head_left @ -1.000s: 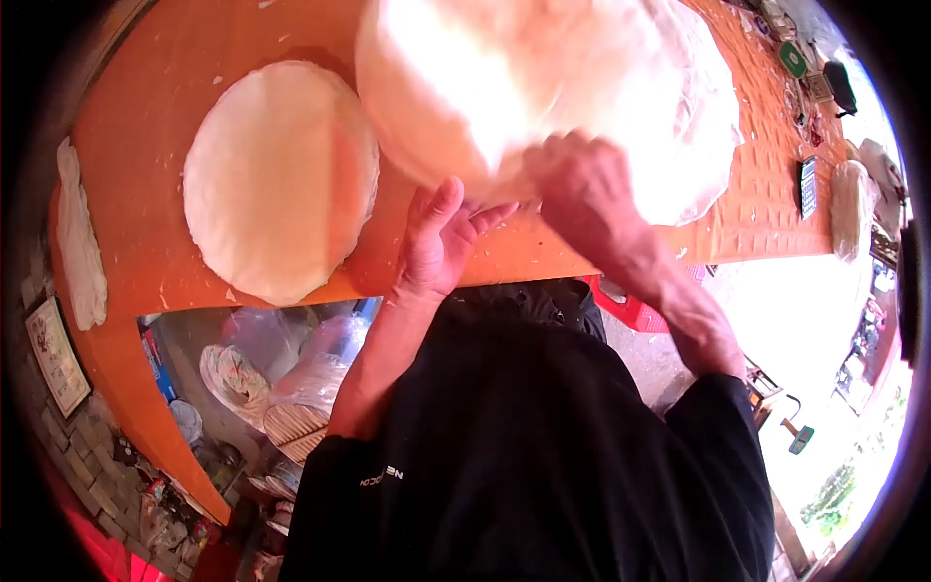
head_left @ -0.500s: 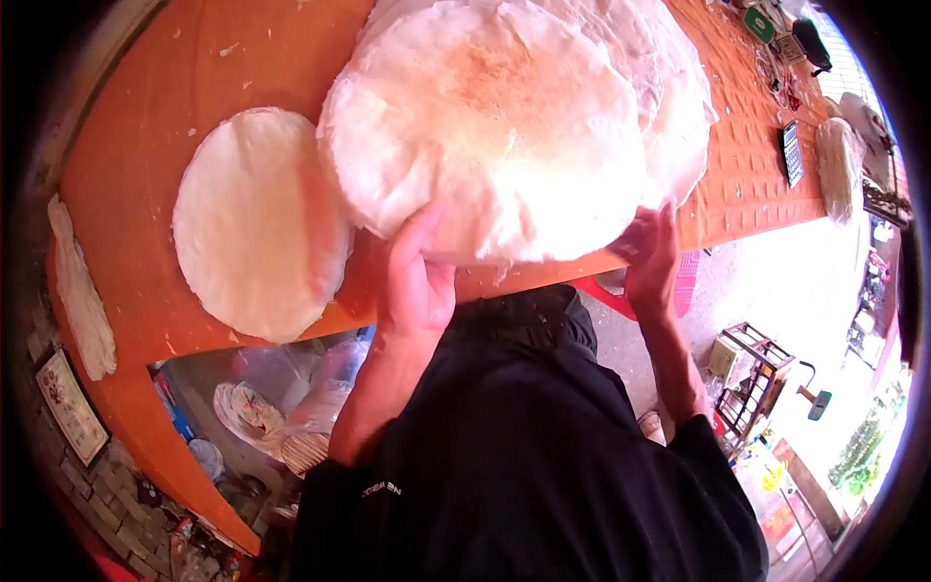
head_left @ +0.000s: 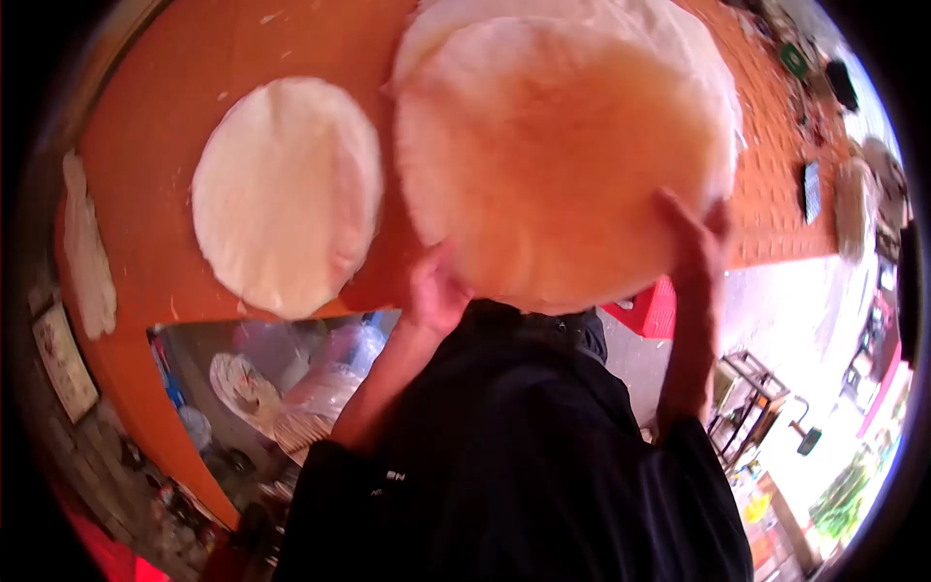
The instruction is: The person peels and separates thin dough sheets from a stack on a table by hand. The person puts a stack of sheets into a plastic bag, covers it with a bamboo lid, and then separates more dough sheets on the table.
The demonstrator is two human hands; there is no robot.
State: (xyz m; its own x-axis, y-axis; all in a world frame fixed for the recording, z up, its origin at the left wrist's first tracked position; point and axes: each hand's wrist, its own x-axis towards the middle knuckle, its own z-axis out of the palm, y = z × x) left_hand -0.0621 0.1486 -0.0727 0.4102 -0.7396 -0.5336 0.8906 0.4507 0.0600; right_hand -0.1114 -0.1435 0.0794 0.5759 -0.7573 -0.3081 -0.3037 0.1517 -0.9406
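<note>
A large, thin, round pale sheet (head_left: 562,165) with a ragged edge, looking like flatbread or wadding, is held up in front of me, blurred by motion and shaded orange. My left hand (head_left: 441,291) has its fingers closed at the lower left edge. My right hand (head_left: 696,238) grips the right edge, thumb on the near face and the other fingers partly hidden. Behind it lies a stack of similar pale sheets (head_left: 664,29), mostly covered. To the left, a smaller round pale sheet (head_left: 281,199) lies flat on the orange table (head_left: 145,209).
A folded pale strip (head_left: 89,252) lies at the table's left end. Toward the right are a dark calculator (head_left: 812,192) and a plastic-wrapped bundle (head_left: 855,209). Below the table edge sit a red plastic basket (head_left: 650,310), a metal-framed cart (head_left: 747,403) and plastic bags (head_left: 325,388).
The held sheet has come toward me and tilted, its face turning from bright white to shaded orange. My right hand has risen, its thumb now over the sheet. The whole view has shifted slightly.
</note>
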